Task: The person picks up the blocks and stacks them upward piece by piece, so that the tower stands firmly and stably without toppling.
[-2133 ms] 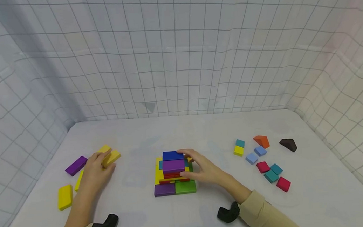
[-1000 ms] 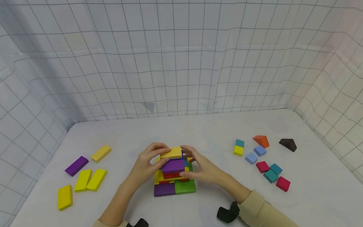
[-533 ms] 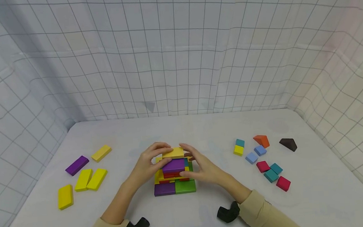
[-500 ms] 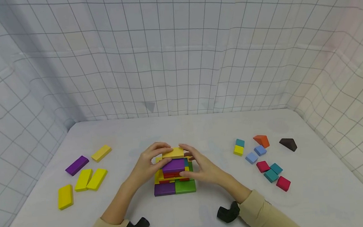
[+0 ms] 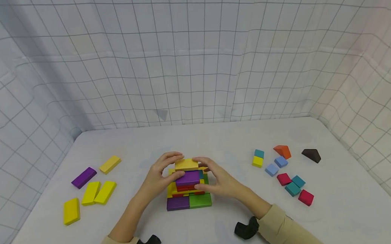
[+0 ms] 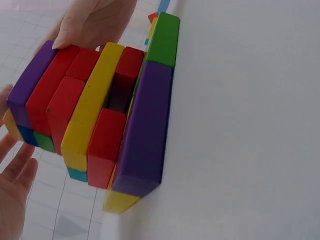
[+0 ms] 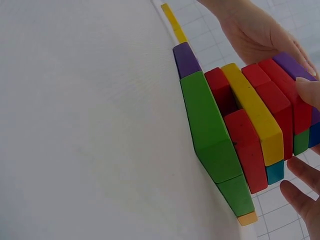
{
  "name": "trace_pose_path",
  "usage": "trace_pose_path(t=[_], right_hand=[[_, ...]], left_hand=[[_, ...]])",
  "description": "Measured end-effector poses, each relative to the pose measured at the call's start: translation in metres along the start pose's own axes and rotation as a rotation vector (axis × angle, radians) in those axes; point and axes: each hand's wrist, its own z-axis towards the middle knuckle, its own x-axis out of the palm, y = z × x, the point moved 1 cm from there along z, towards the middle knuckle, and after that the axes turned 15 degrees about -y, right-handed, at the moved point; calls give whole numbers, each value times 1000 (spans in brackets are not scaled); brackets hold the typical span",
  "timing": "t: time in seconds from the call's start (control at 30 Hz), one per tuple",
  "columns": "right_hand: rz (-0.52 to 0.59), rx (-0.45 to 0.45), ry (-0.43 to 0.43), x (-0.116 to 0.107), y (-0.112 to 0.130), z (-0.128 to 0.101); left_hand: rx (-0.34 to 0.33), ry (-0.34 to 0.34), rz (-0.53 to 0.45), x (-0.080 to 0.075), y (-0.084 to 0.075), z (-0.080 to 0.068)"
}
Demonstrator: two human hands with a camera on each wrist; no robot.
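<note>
Both hands flanked the block stack at the middle of the surface. The left hand pinched the yellow block on top; the right hand touched its other end, fingers loosely curved. Fingers hid the block's ends.

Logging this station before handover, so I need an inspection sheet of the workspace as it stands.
Surface: white table, bare around the stack.
Job's things: block stack, purple and green blocks at its base; yellow block on top.
Clutter: four yellow blocks and a purple one at left; small coloured blocks at right.
Hands: left hand pinches the yellow block; right hand touches the stack's side.
Cables: nothing seen.
Surroundings: gridded white cloth behind and at both sides.
</note>
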Motion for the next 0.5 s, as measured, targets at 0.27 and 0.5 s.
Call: trace_pose_path(t=[0.27,0.5], right_hand=[[8,5,-1,1,-2,0],[-2,13,0,0,-2,0]], left_hand=[[-97,-145,231,-57,61,-23],[-170,-97,480,-122,75,-60]])
